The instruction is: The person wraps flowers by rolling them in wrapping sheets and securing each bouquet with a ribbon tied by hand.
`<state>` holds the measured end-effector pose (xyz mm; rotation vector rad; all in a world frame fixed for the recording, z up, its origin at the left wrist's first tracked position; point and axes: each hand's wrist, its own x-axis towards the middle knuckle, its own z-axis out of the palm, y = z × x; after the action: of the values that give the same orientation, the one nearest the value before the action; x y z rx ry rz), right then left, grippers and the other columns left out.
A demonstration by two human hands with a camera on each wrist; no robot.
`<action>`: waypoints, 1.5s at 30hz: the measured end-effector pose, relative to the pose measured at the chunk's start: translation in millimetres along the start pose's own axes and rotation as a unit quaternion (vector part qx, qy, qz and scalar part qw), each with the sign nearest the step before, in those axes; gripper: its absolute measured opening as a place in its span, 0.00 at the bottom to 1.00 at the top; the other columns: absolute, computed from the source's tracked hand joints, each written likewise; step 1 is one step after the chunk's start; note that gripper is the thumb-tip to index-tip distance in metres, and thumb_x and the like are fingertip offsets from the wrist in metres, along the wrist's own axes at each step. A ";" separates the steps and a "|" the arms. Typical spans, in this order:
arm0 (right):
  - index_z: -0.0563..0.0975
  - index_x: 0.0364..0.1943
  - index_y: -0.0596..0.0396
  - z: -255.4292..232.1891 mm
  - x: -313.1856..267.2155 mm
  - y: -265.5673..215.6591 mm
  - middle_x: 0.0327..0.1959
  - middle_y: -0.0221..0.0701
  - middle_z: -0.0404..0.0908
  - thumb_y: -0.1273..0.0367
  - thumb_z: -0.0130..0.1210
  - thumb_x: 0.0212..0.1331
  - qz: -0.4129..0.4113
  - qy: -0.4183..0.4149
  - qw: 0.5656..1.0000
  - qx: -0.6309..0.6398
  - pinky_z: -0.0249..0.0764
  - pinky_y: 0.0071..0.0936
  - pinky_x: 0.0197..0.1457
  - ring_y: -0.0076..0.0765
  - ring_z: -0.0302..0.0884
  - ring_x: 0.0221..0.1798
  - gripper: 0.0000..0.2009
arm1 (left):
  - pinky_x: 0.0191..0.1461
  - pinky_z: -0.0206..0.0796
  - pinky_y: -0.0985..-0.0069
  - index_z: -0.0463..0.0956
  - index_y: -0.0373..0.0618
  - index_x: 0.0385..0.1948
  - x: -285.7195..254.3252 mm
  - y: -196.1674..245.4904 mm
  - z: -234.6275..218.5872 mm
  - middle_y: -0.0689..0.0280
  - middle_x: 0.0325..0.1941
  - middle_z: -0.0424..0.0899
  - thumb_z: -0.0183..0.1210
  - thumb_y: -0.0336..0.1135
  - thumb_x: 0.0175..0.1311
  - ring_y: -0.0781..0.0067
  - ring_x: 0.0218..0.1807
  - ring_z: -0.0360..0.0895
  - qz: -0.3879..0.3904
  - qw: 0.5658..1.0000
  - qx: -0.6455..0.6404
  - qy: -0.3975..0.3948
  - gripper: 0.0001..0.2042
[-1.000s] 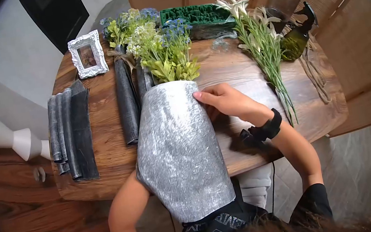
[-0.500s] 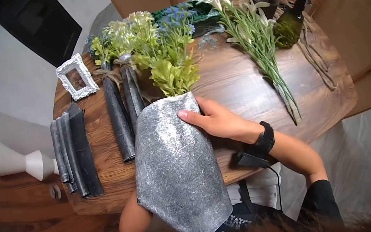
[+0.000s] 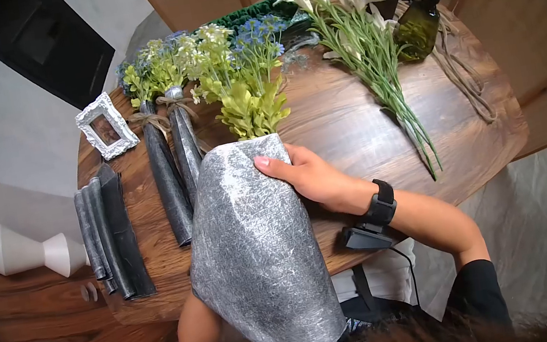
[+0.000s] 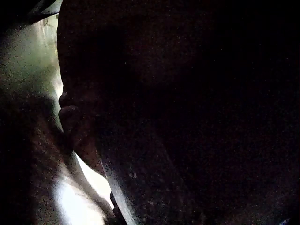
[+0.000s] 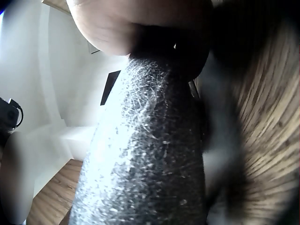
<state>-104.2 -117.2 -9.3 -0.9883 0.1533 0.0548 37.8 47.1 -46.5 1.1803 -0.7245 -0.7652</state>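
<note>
In the head view, a silver-grey fibrous wrapping sheet (image 3: 257,245) is wrapped around the lower part of a flower bunch (image 3: 251,96) with white and blue blooms and yellow-green leaves. My right hand (image 3: 313,175) grips the sheet's upper right edge, thumb pressed on the front and the other fingers behind it. The right wrist view shows the same hand (image 5: 108,23) above the rough sheet. My left forearm (image 3: 198,326) reaches under the sheet's lower left side, which hides the left hand. The left wrist view is mostly dark, and I cannot tell what that hand holds.
Two wrapped bouquets (image 3: 171,176) tied with twine lie left of the sheet, near rolled dark sheets (image 3: 109,240) and a white picture frame (image 3: 107,126). White lilies (image 3: 371,62), a green spray bottle (image 3: 419,30) and twine (image 3: 463,80) occupy the wooden table's (image 3: 351,116) right side.
My right hand has moved left across the front, folding the sheet's upper right edge inward and narrowing its top around the stems. The head view has shifted slightly.
</note>
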 end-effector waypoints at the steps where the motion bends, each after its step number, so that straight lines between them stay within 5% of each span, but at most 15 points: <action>1: 0.71 0.54 0.61 0.3 0.2 -0.7 0.48 0.29 0.78 0.63 0.49 0.68 -0.001 -0.001 1.000 -0.002 0.69 0.22 0.54 0.21 0.73 0.49 0.17 | 0.49 0.70 0.69 0.72 0.33 0.46 0.2 1.6 -0.3 0.53 0.41 0.82 0.44 0.43 0.67 0.62 0.46 0.79 0.002 1.000 -0.008 0.001 0.20; 15: 0.70 0.55 0.60 1.2 0.0 9.9 0.47 0.28 0.77 0.62 0.49 0.68 -0.051 -0.033 0.996 -0.059 0.69 0.22 0.54 0.20 0.71 0.48 0.18 | 0.50 0.70 0.69 0.73 0.32 0.47 -14.5 15.2 -5.0 0.53 0.42 0.82 0.41 0.46 0.68 0.62 0.46 0.79 -0.009 0.993 -0.115 0.008 0.23; 25: 0.74 0.50 0.62 4.1 -3.4 1.3 0.43 0.28 0.80 0.64 0.51 0.67 0.013 0.015 0.999 -0.028 0.71 0.19 0.49 0.19 0.75 0.44 0.16 | 0.51 0.70 0.68 0.73 0.31 0.47 -27.8 22.4 -5.4 0.53 0.42 0.82 0.39 0.49 0.69 0.62 0.46 0.79 -0.012 0.980 -0.198 0.024 0.25; 45: 0.71 0.51 0.61 -4.0 -8.1 -19.0 0.44 0.30 0.79 0.70 0.55 0.62 -0.073 0.021 0.996 0.036 0.73 0.21 0.50 0.21 0.77 0.44 0.15 | 0.52 0.69 0.67 0.73 0.30 0.49 -27.9 55.3 11.1 0.53 0.43 0.82 0.35 0.54 0.72 0.61 0.46 0.79 -0.028 0.937 -0.348 0.015 0.30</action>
<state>-110.4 -130.8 5.5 -0.9264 0.1203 -0.1054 20.9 75.6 7.0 0.5645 -0.3390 -0.9449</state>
